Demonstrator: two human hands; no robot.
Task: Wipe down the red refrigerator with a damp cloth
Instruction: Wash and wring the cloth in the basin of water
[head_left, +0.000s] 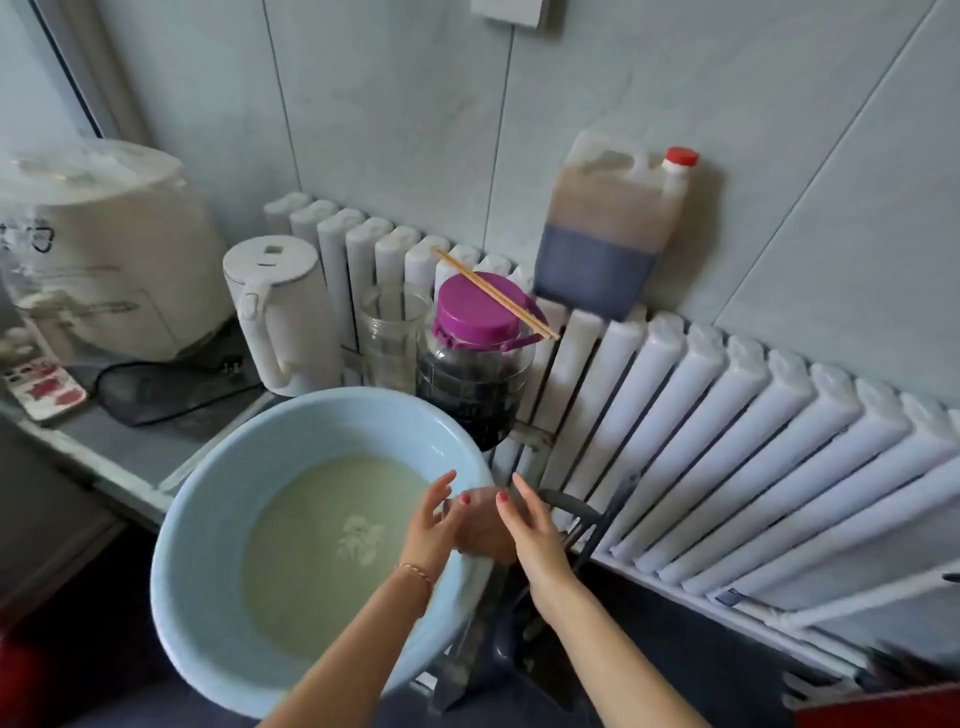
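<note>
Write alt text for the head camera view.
Two bare hands, left hand and right hand, squeeze a pinkish cloth over the rim of a light blue basin of cloudy water. Behind stand a white kettle, a purple-lidded jar with chopsticks on top, and a radiator.

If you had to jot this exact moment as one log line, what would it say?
stage: wringing cloth | left hand + right hand: squeezing pinkish cloth | over: blue basin rim, cloudy water | fridge: not being wiped
</note>
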